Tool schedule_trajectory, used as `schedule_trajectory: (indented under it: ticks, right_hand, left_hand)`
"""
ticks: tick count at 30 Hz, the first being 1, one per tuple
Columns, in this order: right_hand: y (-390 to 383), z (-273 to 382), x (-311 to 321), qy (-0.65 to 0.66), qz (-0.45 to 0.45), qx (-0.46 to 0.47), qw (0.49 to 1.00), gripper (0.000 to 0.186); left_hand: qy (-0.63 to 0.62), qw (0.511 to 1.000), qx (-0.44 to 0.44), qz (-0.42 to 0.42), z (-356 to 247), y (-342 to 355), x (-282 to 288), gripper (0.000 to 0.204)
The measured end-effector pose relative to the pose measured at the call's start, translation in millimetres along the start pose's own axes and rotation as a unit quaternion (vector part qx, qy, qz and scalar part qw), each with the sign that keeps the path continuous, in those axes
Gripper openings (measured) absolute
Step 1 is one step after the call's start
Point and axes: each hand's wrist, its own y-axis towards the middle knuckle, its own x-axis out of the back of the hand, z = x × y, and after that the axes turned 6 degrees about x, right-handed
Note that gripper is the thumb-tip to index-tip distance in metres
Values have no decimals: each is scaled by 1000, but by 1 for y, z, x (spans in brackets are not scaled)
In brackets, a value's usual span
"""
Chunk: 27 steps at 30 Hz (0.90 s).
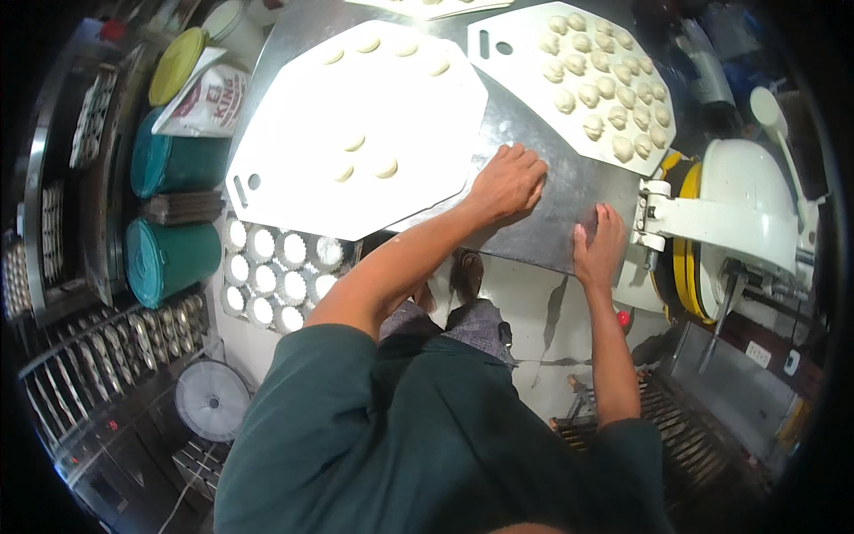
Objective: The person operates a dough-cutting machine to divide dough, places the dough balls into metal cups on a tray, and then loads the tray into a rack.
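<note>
My left hand (509, 181) lies with curled fingers on the bare steel table (569, 191), just right of a large white octagonal board (294, 160) carrying a few dough pieces (386, 166). My right hand (599, 246) rests flat at the table's near edge, fingers apart, next to a white and yellow dough machine (729, 222). Neither hand holds anything. A second white board (525, 71) at the back right holds several rows of rounded dough balls (605, 87).
A tray of paper-lined baking cups (276, 267) sits under the left board. Teal tubs (169, 258) and a yellow-lidded container (176, 64) stand at left. Racks of moulds (116, 356) and a small fan (212, 399) are lower left.
</note>
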Motion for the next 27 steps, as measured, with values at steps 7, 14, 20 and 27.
schedule_trajectory:
  ticks: [7,14,20,27]
  right_hand:
    - [-3,-9,7,4,-7,-21,1000,60]
    - [3,-4,16,26,10,-26,999,59]
    - [2,-11,18,29,2,-11,1000,58]
    - [4,-6,18,37,-2,-2,999,58]
  left_hand:
    - [-33,991,34,127,-12,-38,17,21]
    - [-63,998,12,29,-34,49,-30,7]
    - [-82,993,64,55,-43,-28,-10,27]
    - [-57,995,75,33,-31,38,-10,26]
